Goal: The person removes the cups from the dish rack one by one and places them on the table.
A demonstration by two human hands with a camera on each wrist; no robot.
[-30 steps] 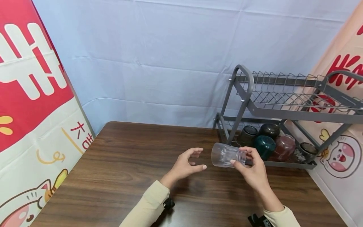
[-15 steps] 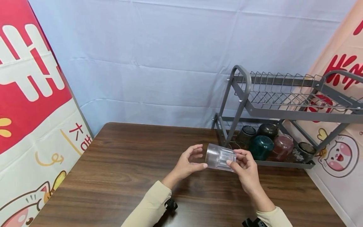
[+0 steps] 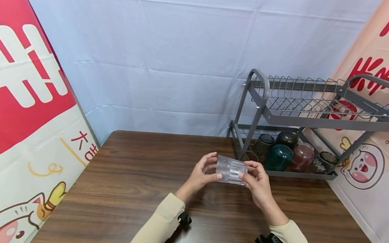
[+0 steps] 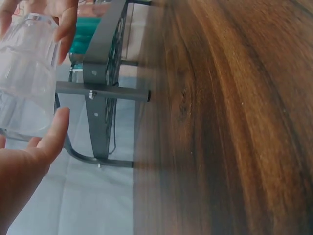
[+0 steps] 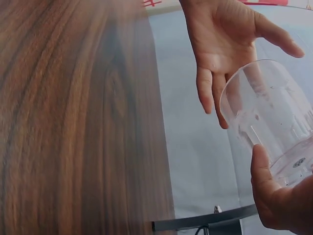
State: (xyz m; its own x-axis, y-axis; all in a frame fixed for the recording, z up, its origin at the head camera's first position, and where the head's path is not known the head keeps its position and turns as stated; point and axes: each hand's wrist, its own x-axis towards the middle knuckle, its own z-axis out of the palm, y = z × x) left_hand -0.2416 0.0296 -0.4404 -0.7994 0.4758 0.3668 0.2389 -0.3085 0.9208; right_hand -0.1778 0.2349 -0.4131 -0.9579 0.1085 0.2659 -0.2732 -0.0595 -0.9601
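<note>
A clear plastic-looking or glass tumbler (image 3: 225, 168) lies sideways in the air above the brown table (image 3: 146, 175), its mouth toward the left. My right hand (image 3: 260, 185) grips it near its base, thumb on the near side and fingers behind. At the mouth is my left hand (image 3: 198, 175), thumb apart from the fingers, which are only slightly bent. In the right wrist view the left hand (image 5: 225, 44) is spread around the tumbler's rim (image 5: 230, 90) without gripping it. Whether its fingertips touch the rim I cannot tell.
A grey two-tier dish rack (image 3: 264, 114) stands at the table's right rear. On its lower tier sit several upside-down glasses, among them a teal glass (image 3: 279, 157) and a pink glass (image 3: 302, 157). A pale cloth (image 3: 158, 67) hangs behind the table.
My right hand has carried the tumbler left, away from the rack, until its mouth is at my left hand. The left hand has stayed nearly in place.
</note>
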